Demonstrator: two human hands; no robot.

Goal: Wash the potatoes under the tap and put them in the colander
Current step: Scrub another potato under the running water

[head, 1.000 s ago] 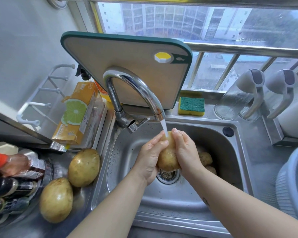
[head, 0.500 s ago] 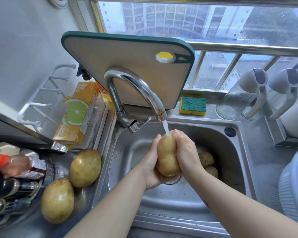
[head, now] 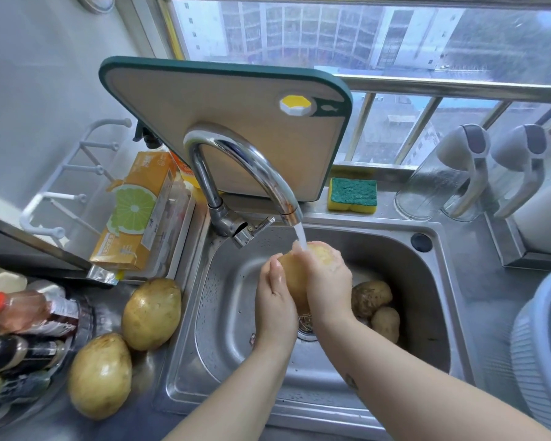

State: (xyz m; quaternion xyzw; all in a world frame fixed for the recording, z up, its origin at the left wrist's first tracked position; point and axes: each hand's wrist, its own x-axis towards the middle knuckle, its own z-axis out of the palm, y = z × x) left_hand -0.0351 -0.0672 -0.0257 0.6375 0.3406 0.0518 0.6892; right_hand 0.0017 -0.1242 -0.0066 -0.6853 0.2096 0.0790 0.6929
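Centre frame: potato [head: 295, 278] clasped between left hand [head: 275, 300] and right hand [head: 326, 288], both wrapped round it, held under the tap [head: 252, 167] so the stream strikes its top. Colander [head: 541, 345] at right edge, near for the drop

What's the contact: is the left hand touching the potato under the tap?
Touching. Head view: left hand cups the potato with no gap; right hand grips its other side.
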